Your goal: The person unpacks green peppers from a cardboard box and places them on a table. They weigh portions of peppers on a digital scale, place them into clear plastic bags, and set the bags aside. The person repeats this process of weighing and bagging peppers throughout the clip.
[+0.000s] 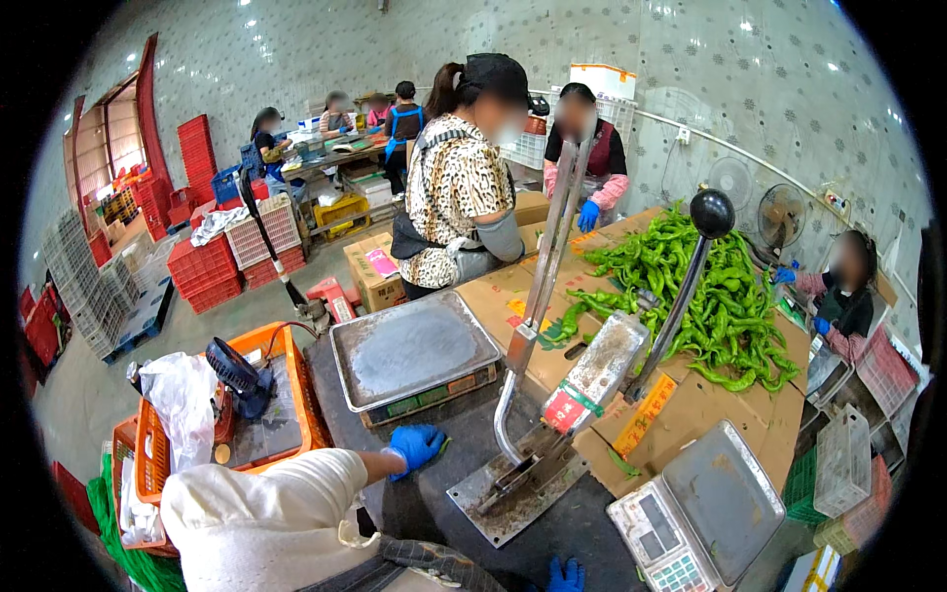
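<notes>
My left hand, in a blue glove, rests on the dark tabletop below a weighing scale with a metal tray; a bit of green shows at its fingers. My right hand, also blue-gloved, is partly in view at the bottom edge, on or just over the table. Between and above the hands stands a metal lever press with a black ball knob and a base plate. A digital scale is right of my right hand. Long green peppers lie heaped on cardboard.
An orange crate with a small black fan and a plastic bag stands at left. A person in a patterned top stands across the table; another is behind, one more sits at right. Red crates are stacked at back left.
</notes>
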The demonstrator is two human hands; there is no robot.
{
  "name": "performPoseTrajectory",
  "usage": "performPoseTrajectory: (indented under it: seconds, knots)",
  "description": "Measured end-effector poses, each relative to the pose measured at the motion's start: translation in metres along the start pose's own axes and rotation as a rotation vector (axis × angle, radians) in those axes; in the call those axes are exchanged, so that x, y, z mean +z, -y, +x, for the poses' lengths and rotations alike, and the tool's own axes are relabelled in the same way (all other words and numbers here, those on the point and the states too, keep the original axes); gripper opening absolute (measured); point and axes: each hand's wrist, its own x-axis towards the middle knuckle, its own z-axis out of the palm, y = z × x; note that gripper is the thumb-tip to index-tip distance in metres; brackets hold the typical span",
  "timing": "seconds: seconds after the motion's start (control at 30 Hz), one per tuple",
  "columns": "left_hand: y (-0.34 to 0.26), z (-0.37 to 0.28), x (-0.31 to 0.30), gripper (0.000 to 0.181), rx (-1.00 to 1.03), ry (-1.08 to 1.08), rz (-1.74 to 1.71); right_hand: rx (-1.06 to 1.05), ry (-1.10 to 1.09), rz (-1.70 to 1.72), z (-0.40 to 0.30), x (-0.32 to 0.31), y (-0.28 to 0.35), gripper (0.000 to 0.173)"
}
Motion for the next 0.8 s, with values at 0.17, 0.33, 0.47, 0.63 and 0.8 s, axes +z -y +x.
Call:
performPoseTrajectory:
  seconds: [0.17, 0.33, 0.47, 0.63, 0.8]
  knots:
    - [-0.006, 0.001, -0.006, 0.034, 0.026, -0.002, 0.024, 0.023, -0.002, -0.009, -0.003, -0.005, 0.004, 0.077]
    - [0.001, 0.001, 0.003, 0.035, 0.017, -0.011, 0.012, -0.009, -0.059, -0.027, 0.0, 0.002, 0.0, 0.076]
    - [0.004, 0.003, 0.008, 0.032, 0.031, -0.003, -0.032, 0.022, -0.036, -0.039, -0.001, -0.009, 0.008, 0.076]
    - [0.002, 0.003, 0.005, 0.031, 0.011, 0.006, -0.043, -0.013, -0.082, 0.009, 0.001, -0.001, 0.002, 0.074]
    - [0.006, 0.004, 0.006, 0.032, 0.006, 0.011, -0.022, -0.017, -0.069, -0.035, 0.0, -0.006, 0.006, 0.073]
